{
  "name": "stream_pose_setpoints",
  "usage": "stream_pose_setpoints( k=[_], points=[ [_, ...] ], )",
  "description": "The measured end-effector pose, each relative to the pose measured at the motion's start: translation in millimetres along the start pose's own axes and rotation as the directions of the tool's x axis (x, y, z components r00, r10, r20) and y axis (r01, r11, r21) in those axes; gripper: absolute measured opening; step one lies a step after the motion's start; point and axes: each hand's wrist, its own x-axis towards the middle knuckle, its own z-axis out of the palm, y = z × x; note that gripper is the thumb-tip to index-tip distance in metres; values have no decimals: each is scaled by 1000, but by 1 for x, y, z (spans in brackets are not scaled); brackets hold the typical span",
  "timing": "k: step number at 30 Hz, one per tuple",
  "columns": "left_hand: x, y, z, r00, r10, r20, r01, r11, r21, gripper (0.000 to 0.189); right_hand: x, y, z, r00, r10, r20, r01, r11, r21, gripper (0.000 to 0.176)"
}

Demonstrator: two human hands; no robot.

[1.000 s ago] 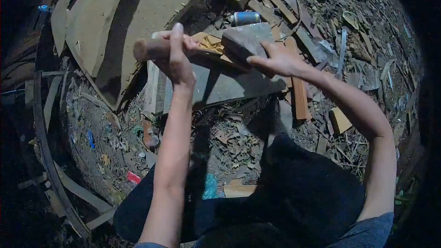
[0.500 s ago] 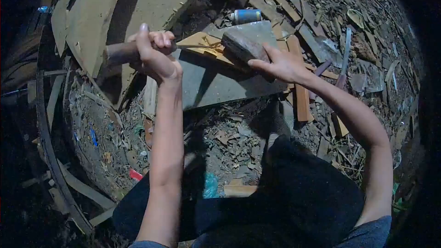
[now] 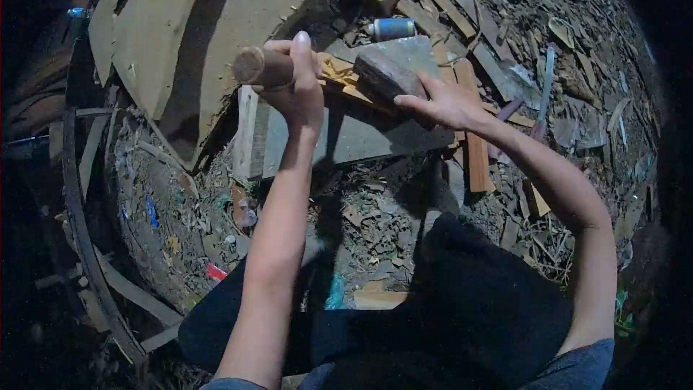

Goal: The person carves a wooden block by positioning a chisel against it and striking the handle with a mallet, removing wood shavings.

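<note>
A person's left hand (image 3: pixel 297 79) wraps a thick round handle (image 3: pixel 263 68) at center left of the frame while the right hand (image 3: pixel 446 106) grips a dark block (image 3: pixel 386 76) at center, over a grey board (image 3: pixel 361 136). A yellowish piece (image 3: pixel 336 69) shows between them. Beyond, at upper center, a blue can (image 3: pixel 395 27) lies sideways, contents unclear.

Single head cam, facing forward and steeply down over the lap (image 3: pixel 476 296); wide view, dark curved edges; left hand (image 3: pixel 303 81) and right hand (image 3: pixel 445 104) close, ground (image 3: pixel 372 224) farther off.
</note>
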Motion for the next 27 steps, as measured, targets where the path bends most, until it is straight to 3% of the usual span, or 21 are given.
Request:
stream_pose_setpoints(
  k=[2, 5, 6, 7, 8, 9, 10, 11, 12, 13, 14, 15, 17, 19, 22, 23, 25, 27],
  points=[
    [-1, 3, 2, 999, -51, -4, 50, 993, -104, 20, 5, 1, 2, 999, 22, -29, -9, 920, 392, 71],
    [-10, -4, -8, 1000, -8, -10, 8, 999, -31, 20, -21, -59, -62, 999, -46, -2, 40, 846, 531, 63],
    [-11, -5, -12, 1000, 6, -5, -6, 1000, -5, 20, -18, -69, -67, 936, -200, -289, 307, 865, 397, 59],
    [-15, 1, -14, 993, 41, -115, -17, 978, 206, 21, -29, -94, -82, 862, -298, -409, 463, 792, 399, 57],
    [-18, 4, -17, 992, 50, -116, -25, 978, 208, 21, -46, -120, -104, 764, -393, -512, 559, 800, 219, 57],
    [-22, 3, -20, 996, 45, -82, -24, 971, 240, 21, -61, -139, -119, 645, -489, -587, 619, 785, 27, 57],
    [-26, -3, -24, 998, 38, -48, -24, 962, 271, 22, -68, -150, -119, 640, -489, -592, 621, 783, 25, 57],
    [-27, -16, -26, 998, 45, -45, -31, 962, 271, 22, -75, -159, -119, 511, -610, -606, 677, 720, -153, 56],
    [-25, -37, -24, 965, 208, -162, -124, 899, 419, 24, -80, -164, -118, 372, -719, -586, 703, 631, -328, 55],
    [-22, -59, -21, 891, 379, -250, -183, 804, 566, 25, -74, -162, -110, 391, -784, -483, 625, 611, -486, 51],
    [-17, -75, -19, 780, 547, -302, -206, 682, 702, 27, -72, -165, -110, 601, -751, -272, 557, 638, -531, 49],
    [-16, -81, -19, 646, 698, -309, -194, 541, 818, 29, -73, -168, -111, 599, -759, -256, 561, 626, -542, 50],
    [-14, -73, -25, 696, 636, -334, -211, 625, 751, 30, -78, -174, -114, 599, -767, -230, 559, 606, -565, 50],
    [-24, -70, -34, 748, 557, -360, -195, 704, 683, 30, -94, -185, -119, 426, -806, -412, 694, 583, -422, 51],
    [-32, -65, -36, 816, 450, -362, -180, 794, 580, 31, -79, -175, -103, 419, -812, -407, 682, 577, -448, 50],
    [-29, -62, -32, 835, 421, -354, -185, 822, 539, 31, -67, -170, -98, 588, -776, -227, 595, 605, -529, 50],
    [-27, -55, -39, 872, 359, -332, -187, 873, 451, 32, -69, -177, -103, 572, -784, -243, 595, 600, -536, 50],
    [-129, 13, -142, 909, 260, -326, -131, 921, 367, 32, -82, -187, -106, 546, -787, -289, 656, 616, -437, 51]
  ],
)
